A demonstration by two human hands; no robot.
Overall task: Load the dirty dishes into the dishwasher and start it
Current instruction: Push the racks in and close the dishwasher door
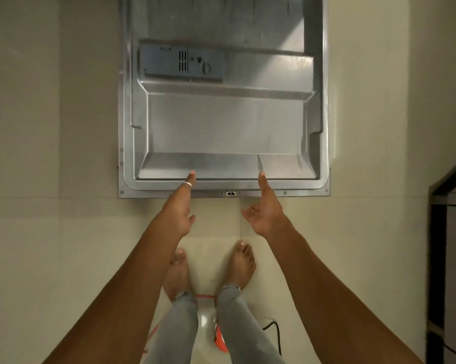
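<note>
- A person stands barefoot before an open dishwasher door (221, 127) in a tiled kitchen, both arms stretched toward its near edge.
- The left hand (180, 208), a ring on 1 finger, reaches with fingers straight and tips at the door's rim. It holds nothing, and contact cannot be confirmed.
- The right hand (263, 211) is turned palm-up, 1 finger extended to the rim and the rest loosely curled. It too is empty.
- The door lies folded down flat above the floor (64, 232), steel inner face up, just ahead of the feet (241, 261).
- Its length runs away from the person: the latch (231, 193) edge is nearest, the detergent dispenser (182, 65) farther off, and the hinge end out of frame at the top.
- No dishes or racks are in view, so how far loading has got cannot be told.
- The next move likely calls for both hands under the latch edge to swing the door, or a reach past it for a rack.
</note>
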